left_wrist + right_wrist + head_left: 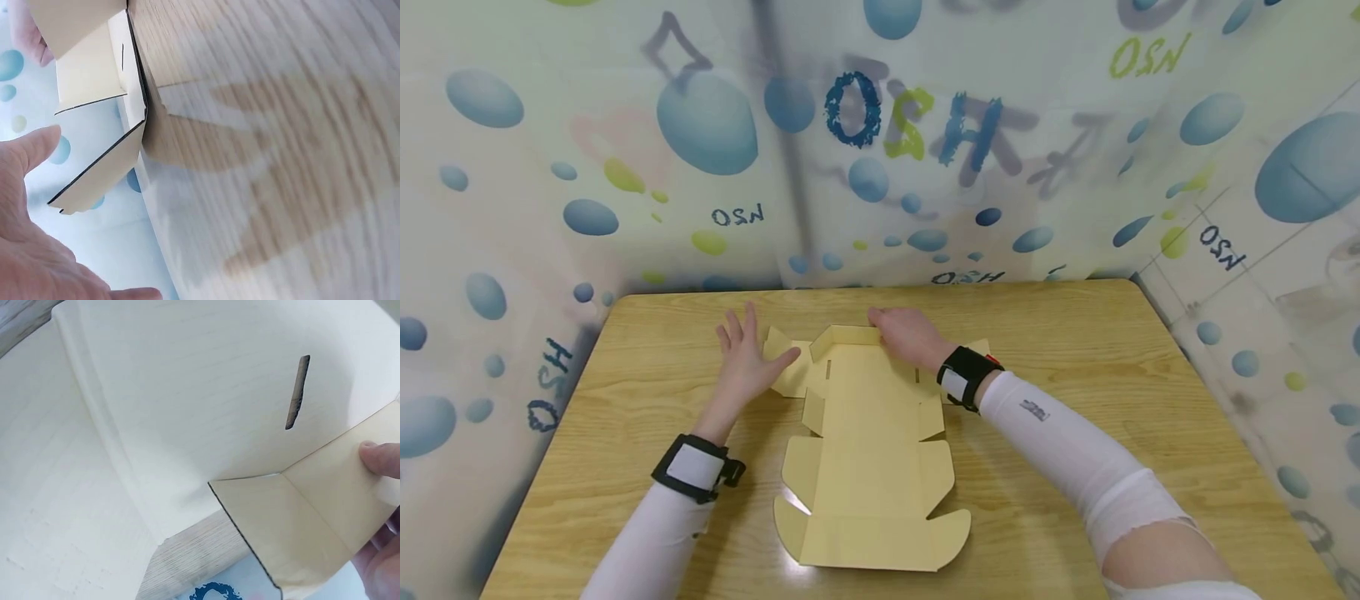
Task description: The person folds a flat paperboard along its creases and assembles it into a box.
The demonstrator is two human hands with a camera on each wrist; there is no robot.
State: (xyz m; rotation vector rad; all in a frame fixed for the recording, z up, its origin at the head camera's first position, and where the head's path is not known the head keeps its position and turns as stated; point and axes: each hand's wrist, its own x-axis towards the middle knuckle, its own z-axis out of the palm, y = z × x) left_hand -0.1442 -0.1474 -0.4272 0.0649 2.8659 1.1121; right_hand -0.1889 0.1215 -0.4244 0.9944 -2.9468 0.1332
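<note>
I'm watching the right hand [912, 335] pinching the far flap [854, 335] of the cardboard [871, 450], likely steadying its fold, left hand [747, 362] hovering splayed, empty, left of the cardboard.

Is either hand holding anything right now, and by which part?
The right hand pinches the unfolded cardboard box by its raised far end flap. The left hand, fingers spread, holds nothing.

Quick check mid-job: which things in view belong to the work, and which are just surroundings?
Belongs to the job:
Cardboard blank, its flaps partly raised
Right grip, pinching the far flap
Left grip, fingers spread near a left-side flap

Just surroundings:
Wooden table, under the cardboard
Patterned backdrop
Black wrist straps, worn, not handled
</note>
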